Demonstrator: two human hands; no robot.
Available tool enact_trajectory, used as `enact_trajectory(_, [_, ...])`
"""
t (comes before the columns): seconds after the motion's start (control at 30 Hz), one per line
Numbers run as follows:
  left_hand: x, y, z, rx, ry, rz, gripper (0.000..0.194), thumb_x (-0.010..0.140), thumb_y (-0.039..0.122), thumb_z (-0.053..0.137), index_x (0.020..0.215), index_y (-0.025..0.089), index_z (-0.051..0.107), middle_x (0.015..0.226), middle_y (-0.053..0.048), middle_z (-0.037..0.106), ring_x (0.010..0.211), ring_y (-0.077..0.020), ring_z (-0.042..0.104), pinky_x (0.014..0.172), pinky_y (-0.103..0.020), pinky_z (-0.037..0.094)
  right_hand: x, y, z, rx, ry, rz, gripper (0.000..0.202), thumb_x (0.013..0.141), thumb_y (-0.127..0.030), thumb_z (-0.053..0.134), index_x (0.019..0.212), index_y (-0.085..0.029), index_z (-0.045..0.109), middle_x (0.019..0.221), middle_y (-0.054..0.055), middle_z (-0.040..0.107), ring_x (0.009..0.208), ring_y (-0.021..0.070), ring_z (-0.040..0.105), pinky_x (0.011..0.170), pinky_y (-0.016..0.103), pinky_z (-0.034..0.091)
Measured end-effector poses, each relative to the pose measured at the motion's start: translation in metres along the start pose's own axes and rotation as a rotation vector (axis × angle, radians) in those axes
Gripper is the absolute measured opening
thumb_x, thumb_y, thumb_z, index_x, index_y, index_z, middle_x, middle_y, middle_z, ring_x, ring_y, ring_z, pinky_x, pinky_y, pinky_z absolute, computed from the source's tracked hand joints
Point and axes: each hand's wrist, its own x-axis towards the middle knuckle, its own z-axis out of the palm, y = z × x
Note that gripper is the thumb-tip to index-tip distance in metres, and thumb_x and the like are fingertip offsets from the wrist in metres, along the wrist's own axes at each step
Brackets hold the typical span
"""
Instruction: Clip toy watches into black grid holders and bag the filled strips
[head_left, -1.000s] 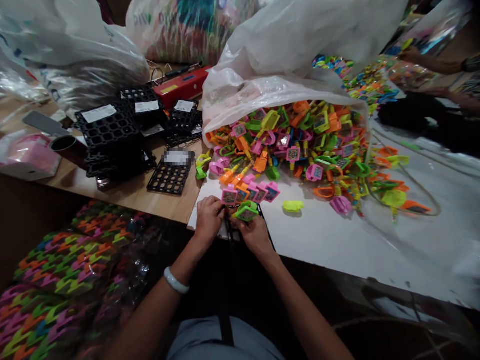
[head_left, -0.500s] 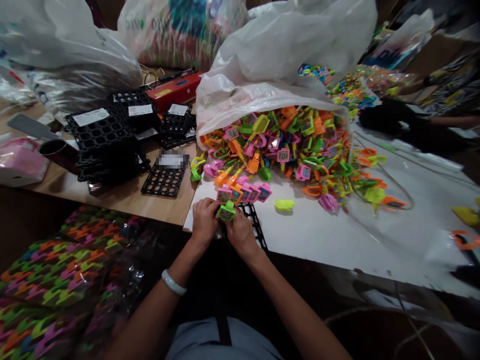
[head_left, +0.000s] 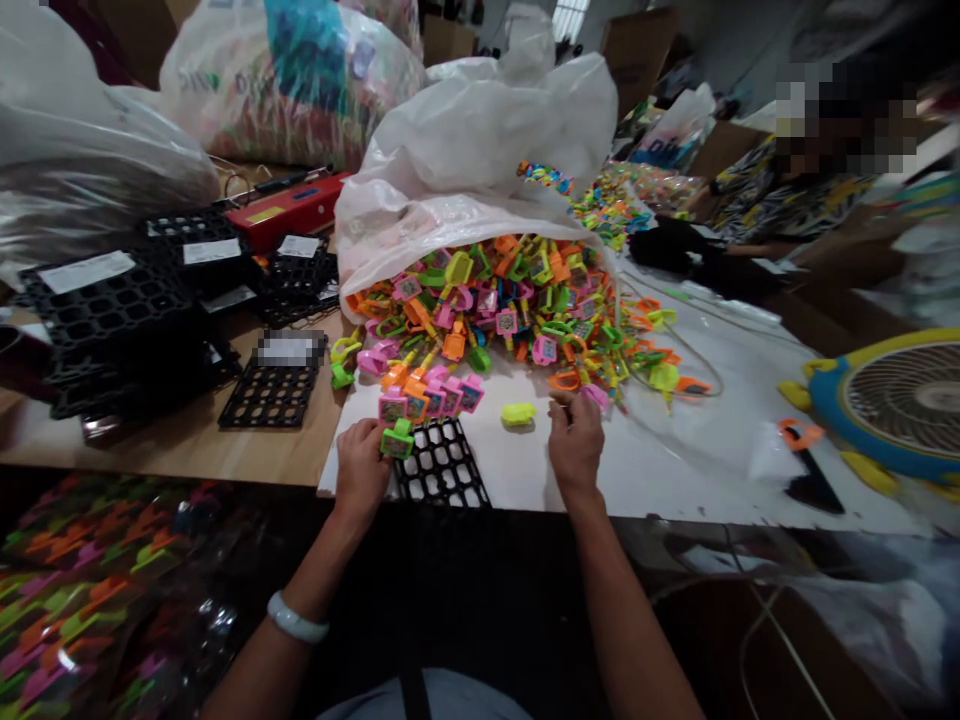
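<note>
Between the fingertips of my left hand (head_left: 362,470), which is closed, is a green toy watch (head_left: 397,441) with a square face. Right beside it, a black grid tray (head_left: 444,470) lies flat at the table's front edge. A row of pink and orange toy watches (head_left: 452,394) lies just behind the tray. My right hand (head_left: 576,445) is at the front of the heap, with its fingers curled together beside a pink toy watch (head_left: 596,397); what they hold, if anything, is hidden. A yellow-green plastic piece (head_left: 517,414) lies between my hands.
A white plastic bag (head_left: 480,215) spills a heap of colourful toy watches (head_left: 506,320). To the left are stacked black trays (head_left: 112,310), a single tray (head_left: 274,392) and a red box (head_left: 289,207). A blue-yellow fan (head_left: 832,395) stands right. Another person's patterned sleeve (head_left: 742,190) shows at back right.
My right hand has left the green toy watch and moved right to the front of the heap. My left hand still holds the watch. The view has turned right, bringing the fan into sight.
</note>
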Motion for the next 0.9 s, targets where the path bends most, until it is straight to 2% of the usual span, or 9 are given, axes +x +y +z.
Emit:
enact_trajectory(0.1, [0.001, -0.002, 0.000, -0.006, 0.011, -0.001, 0.018, 0.080, 0.014, 0.052, 0.086, 0.019, 0.069, 0.091, -0.009, 0.065, 0.090, -0.0275, 0.059, 0.082, -0.041, 0.045, 0.028, 0.056, -0.011, -0.215, -0.001, 0.070, 0.025, 0.086, -0.024, 0.056, 0.106, -0.016, 0.067, 0.101, 0.013, 0.060, 0.101, 0.0273, 0.054, 0.097, 0.049, 0.046])
enact_trajectory(0.2, [0.001, -0.002, 0.001, 0.001, 0.017, -0.007, 0.017, 0.079, 0.016, 0.052, 0.084, 0.020, 0.068, 0.091, -0.009, 0.065, 0.090, -0.0285, 0.059, 0.081, -0.042, 0.046, 0.034, 0.078, -0.012, -0.288, -0.079, 0.038, 0.033, 0.083, -0.020, 0.056, 0.114, -0.016, 0.069, 0.105, 0.014, 0.059, 0.106, 0.0293, 0.052, 0.101, 0.053, 0.043])
enact_trajectory(0.33, [-0.001, -0.005, 0.000, 0.001, 0.010, -0.011, 0.020, 0.077, 0.018, 0.050, 0.089, 0.020, 0.065, 0.096, -0.010, 0.065, 0.093, -0.0281, 0.061, 0.081, -0.041, 0.049, 0.012, 0.057, 0.000, -0.104, -0.187, -0.090, 0.041, 0.085, -0.017, 0.052, 0.122, -0.021, 0.068, 0.116, 0.013, 0.060, 0.112, 0.0273, 0.054, 0.102, 0.048, 0.045])
enact_trajectory(0.47, [-0.011, -0.004, -0.014, -0.014, 0.037, -0.012, 0.028, 0.081, 0.025, 0.047, 0.104, 0.018, 0.061, 0.113, -0.013, 0.062, 0.105, -0.0295, 0.061, 0.088, -0.043, 0.052, -0.008, 0.028, 0.010, 0.107, -0.332, -0.060, 0.033, 0.083, -0.016, 0.051, 0.107, -0.023, 0.073, 0.103, 0.009, 0.067, 0.101, 0.0254, 0.060, 0.093, 0.043, 0.050])
enact_trajectory(0.57, [-0.028, 0.005, -0.035, 0.042, 0.107, -0.135, 0.034, 0.092, 0.041, 0.046, 0.116, 0.020, 0.059, 0.109, -0.011, 0.064, 0.102, -0.0296, 0.061, 0.085, -0.044, 0.051, -0.012, 0.020, 0.004, 0.231, -0.258, 0.068, 0.034, 0.079, -0.011, 0.046, 0.099, -0.021, 0.072, 0.096, 0.007, 0.070, 0.092, 0.0217, 0.064, 0.085, 0.036, 0.052])
enact_trajectory(0.63, [-0.041, 0.016, -0.047, 0.103, 0.179, -0.170, 0.037, 0.094, 0.049, 0.047, 0.109, 0.019, 0.062, 0.100, -0.012, 0.065, 0.095, -0.0313, 0.062, 0.083, -0.047, 0.049, -0.014, 0.017, -0.005, 0.298, -0.182, 0.130, 0.035, 0.078, -0.011, 0.045, 0.099, -0.021, 0.071, 0.095, 0.005, 0.070, 0.087, 0.0193, 0.065, 0.080, 0.032, 0.053])
enact_trajectory(0.77, [-0.056, 0.050, -0.047, 0.022, 0.095, 0.137, 0.023, 0.096, 0.038, 0.050, 0.101, 0.020, 0.063, 0.094, -0.009, 0.067, 0.086, -0.0249, 0.064, 0.081, -0.040, 0.051, -0.022, 0.016, -0.019, 0.331, -0.177, 0.081, 0.038, 0.079, -0.011, 0.045, 0.103, -0.022, 0.072, 0.094, 0.004, 0.071, 0.086, 0.0173, 0.066, 0.080, 0.029, 0.052])
enact_trajectory(0.83, [-0.054, 0.070, -0.035, -0.037, 0.061, 0.295, 0.019, 0.096, 0.029, 0.052, 0.110, 0.021, 0.063, 0.101, -0.007, 0.067, 0.091, -0.0214, 0.065, 0.083, -0.034, 0.053, -0.020, 0.027, -0.024, 0.305, -0.213, 0.050, 0.038, 0.078, -0.011, 0.046, 0.101, -0.022, 0.073, 0.095, 0.004, 0.072, 0.088, 0.0177, 0.066, 0.082, 0.030, 0.052])
enact_trajectory(0.9, [-0.048, 0.085, -0.024, -0.059, 0.061, 0.398, 0.023, 0.096, 0.024, 0.054, 0.118, 0.024, 0.062, 0.107, -0.006, 0.066, 0.095, -0.0205, 0.065, 0.086, -0.033, 0.053, -0.012, 0.052, -0.034, 0.258, -0.166, 0.118, 0.036, 0.076, -0.014, 0.046, 0.099, -0.021, 0.074, 0.094, 0.005, 0.072, 0.088, 0.0186, 0.067, 0.083, 0.032, 0.053])
